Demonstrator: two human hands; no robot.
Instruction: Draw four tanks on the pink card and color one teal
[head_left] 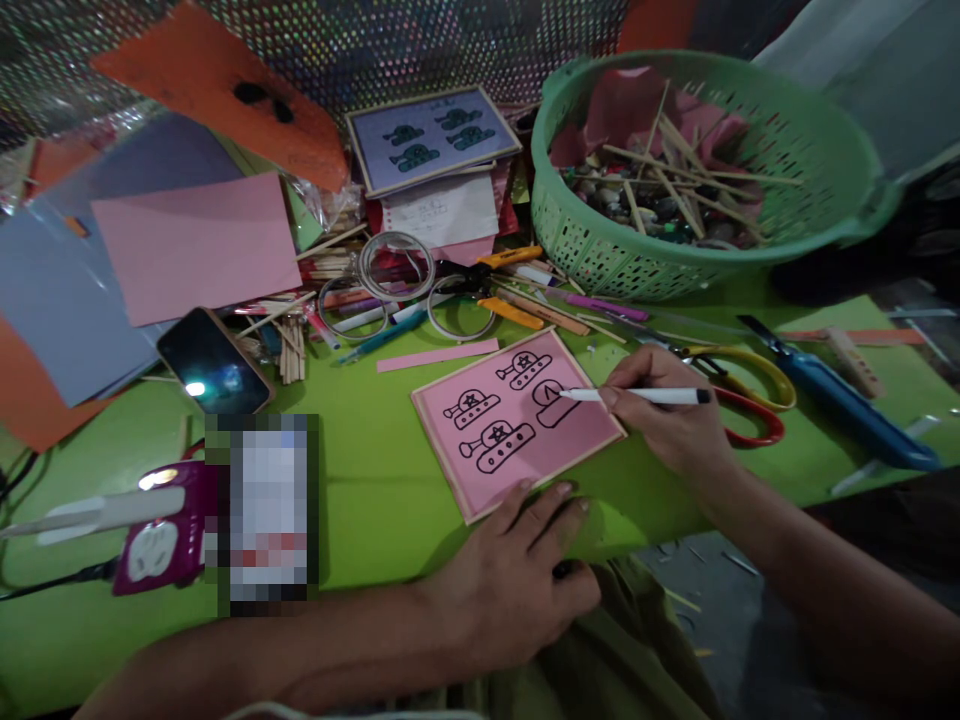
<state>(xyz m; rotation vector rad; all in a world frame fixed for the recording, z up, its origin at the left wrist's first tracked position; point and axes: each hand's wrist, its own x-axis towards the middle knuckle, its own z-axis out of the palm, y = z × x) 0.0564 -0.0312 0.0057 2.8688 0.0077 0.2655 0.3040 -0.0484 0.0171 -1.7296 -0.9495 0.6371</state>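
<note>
Left hand (517, 580) is laid at the near rim of the framed pink card (525, 412), fingers slightly apart, nothing clamped.
On the green worktop (367, 540), the card is set askew, just beyond that hand, with four tank-like outlines (497, 435) inked on it. Because it seems to be steadied only lightly at one edge, it could be turned and a line skewed; wet ink could be smeared if the fingers were slid upward. By the right hand (671, 428), the white marker (679, 396) is clamped, its tip placed at the rightmost outline; a stray stroke could be caused by a bumped wrist. Handwriting is seen on the white sheet (442, 217) below the framed blue card (431, 130), but cannot be read; any lettering on the orange-handled tool (511, 312) is too small to be made out.
</note>
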